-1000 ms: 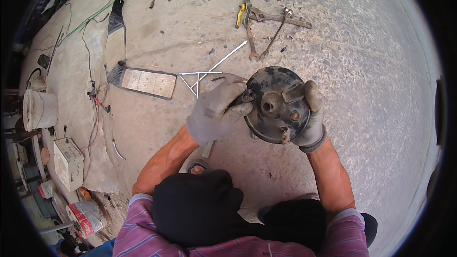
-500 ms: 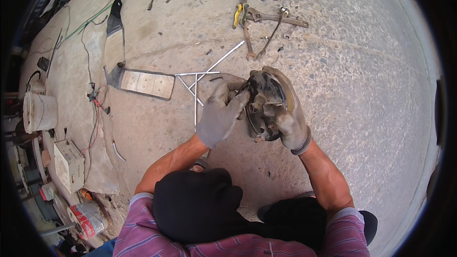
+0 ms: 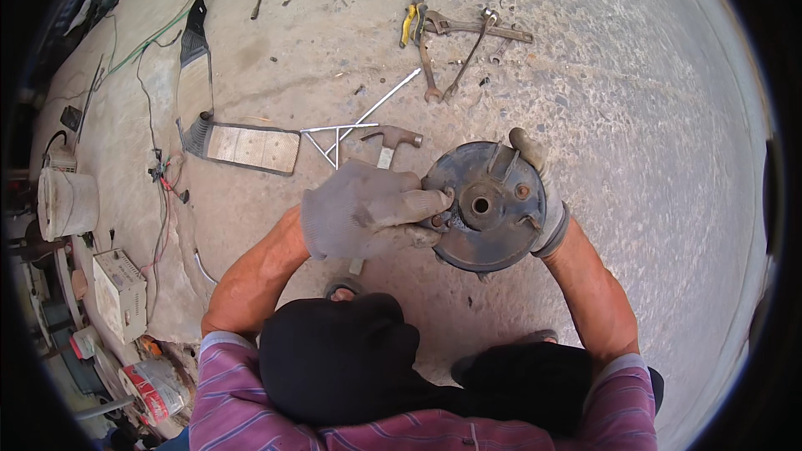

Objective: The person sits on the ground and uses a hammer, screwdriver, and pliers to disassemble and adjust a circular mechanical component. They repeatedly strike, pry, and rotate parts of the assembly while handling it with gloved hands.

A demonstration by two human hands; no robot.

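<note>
We hold the round drum plate (image 3: 484, 207) up off the floor (image 3: 635, 117), between both hands, face tilted toward us so the hub side reads clearly. Right hand (image 3: 543, 196) wraps the far rim from behind, thumb hooked over the top edge, carrying the weight. Left hand (image 3: 363, 210) lies against the near rim, gloved fingers closed on a small fitting at the plate's left edge; what exactly they pinch we cannot tell. Plate looks dark, rusty, greasy: centre bore, two studs, a couple of raised tabs. Hammer (image 3: 386, 140) lies on the floor just beyond the left hand; wrenches and pliers (image 3: 443, 33) sit farther out, well apart.
</note>
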